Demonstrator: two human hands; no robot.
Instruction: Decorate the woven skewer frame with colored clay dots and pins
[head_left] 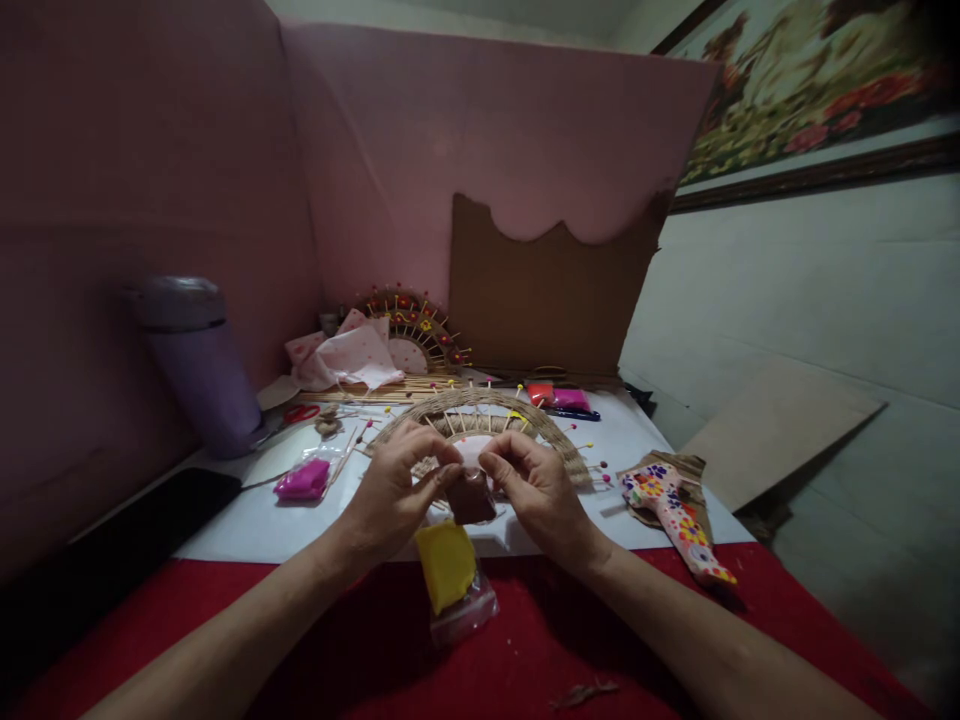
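Observation:
My left hand [397, 490] and my right hand [536, 490] meet over the table's front edge, fingers pinched together on a small bag of brown clay [471, 497]. Just below them lies a bag of yellow clay [448, 567] on the red cloth [375, 640]. Behind my hands rests a half-round woven twine piece [487, 408] stuck with bead-tipped sticks.
A purple flask [199, 365] stands at the left, with a black phone [142, 520] near it. A bag of magenta clay [304, 480] and red scissors [301, 412] lie left of my hands, a painted flowered figure [675, 515] to the right. Pink cloth [345, 358] and cardboard [547, 290] sit behind.

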